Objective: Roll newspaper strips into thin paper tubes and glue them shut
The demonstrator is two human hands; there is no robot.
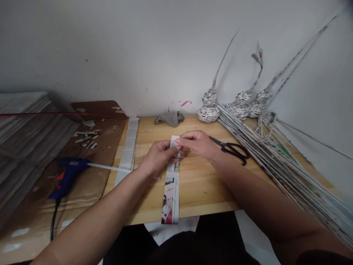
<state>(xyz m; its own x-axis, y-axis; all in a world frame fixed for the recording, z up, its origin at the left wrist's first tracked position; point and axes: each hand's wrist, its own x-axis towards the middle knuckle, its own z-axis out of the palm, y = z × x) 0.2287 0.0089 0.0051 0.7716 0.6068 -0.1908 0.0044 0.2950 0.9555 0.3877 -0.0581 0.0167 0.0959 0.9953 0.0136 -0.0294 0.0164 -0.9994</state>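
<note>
A long strip of printed newspaper (171, 195) runs from between my hands down over the table's front edge. My left hand (162, 152) pinches the strip near its upper end, thumb on top. At the same end my right hand (195, 143) grips the strip's right side, with thumb and fingers closed on it. The two thumbs nearly meet over the paper, and the fingers under it are hidden. Black-handled scissors (234, 149) lie just right of my right hand. More newspaper strips (128, 147) are stacked flat to the left.
A blue glue gun (68, 176) with a glue stick lies on brown cardboard (91, 189) at left, near paper scraps (86, 138) and stacked newspaper (24, 129). A grey cloth (170, 118) sits by the wall. Woven paper gourd shapes (209, 110) and a bundle of paper rods (256, 154) occupy the right.
</note>
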